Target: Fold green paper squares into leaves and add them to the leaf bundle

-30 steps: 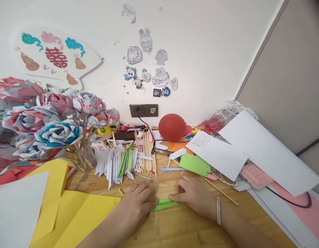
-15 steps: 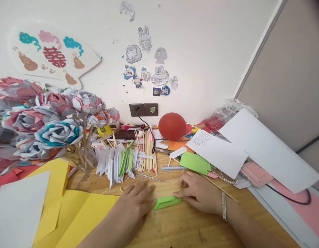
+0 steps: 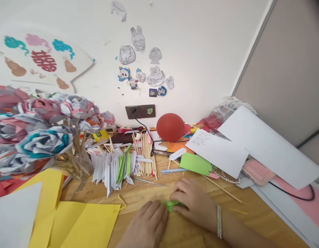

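A small folded piece of green paper [image 3: 172, 205] lies on the wooden table between my two hands, mostly covered by fingers. My right hand [image 3: 192, 199], with a silvery bracelet at the wrist, curls its thumb and fingers around the paper's right part. At the left end, my left hand [image 3: 151, 220] presses with its fingers together; its thumb is hidden. Beyond the hands stands a row of folded white and green paper pieces [image 3: 115, 168]. A larger green paper sheet [image 3: 195, 163] lies past my right hand, with a blue pen [image 3: 173, 171] beside it.
Paper flowers [image 3: 45, 141] crowd the left side. Yellow paper [image 3: 87, 224] covers the table at front left. Thin wooden sticks [image 3: 148, 148] and a red balloon [image 3: 170, 127] sit near the wall. White sheets [image 3: 218, 151] and a pink calculator-like object [image 3: 257, 171] lie right.
Both hands have come closer together, and less of the green paper shows. My left hand has moved nearer and to the right. The camera view has shifted slightly.
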Available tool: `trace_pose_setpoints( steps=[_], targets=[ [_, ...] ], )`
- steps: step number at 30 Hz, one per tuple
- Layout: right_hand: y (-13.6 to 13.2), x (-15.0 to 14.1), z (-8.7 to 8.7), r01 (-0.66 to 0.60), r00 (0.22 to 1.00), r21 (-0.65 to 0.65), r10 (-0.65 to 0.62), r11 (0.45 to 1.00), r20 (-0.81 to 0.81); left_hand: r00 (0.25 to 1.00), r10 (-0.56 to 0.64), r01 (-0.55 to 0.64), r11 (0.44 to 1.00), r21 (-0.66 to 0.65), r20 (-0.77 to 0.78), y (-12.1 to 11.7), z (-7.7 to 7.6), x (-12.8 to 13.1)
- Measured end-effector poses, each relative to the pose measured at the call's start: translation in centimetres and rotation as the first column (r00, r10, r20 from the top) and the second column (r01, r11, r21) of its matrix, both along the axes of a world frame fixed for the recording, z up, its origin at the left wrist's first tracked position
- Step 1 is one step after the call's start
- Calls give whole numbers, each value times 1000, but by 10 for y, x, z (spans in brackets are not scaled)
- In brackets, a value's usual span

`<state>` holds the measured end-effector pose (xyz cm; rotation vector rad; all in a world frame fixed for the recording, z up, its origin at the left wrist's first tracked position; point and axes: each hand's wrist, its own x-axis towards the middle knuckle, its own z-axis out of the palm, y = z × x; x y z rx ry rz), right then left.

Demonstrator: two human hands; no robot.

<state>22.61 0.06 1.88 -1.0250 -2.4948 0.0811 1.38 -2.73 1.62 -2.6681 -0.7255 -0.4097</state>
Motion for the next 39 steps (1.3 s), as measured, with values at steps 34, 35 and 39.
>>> trace_pose_setpoints(
  steps=[34, 35, 39],
  targets=[
    [-3, -4, -20, 111, 994, -199, -108, 974, 25, 892, 434, -345, 832, -434, 123, 17, -14, 8],
    [-1, -5, -26, 73, 997, -138, -72, 988, 14, 906, 401, -324, 862, -389, 135, 18, -18, 7],
    [8, -12, -48, -92, 994, 229, 101, 969, -29, 952, 240, -192, 951, -241, 189, 18, -32, 2]
  ],
)
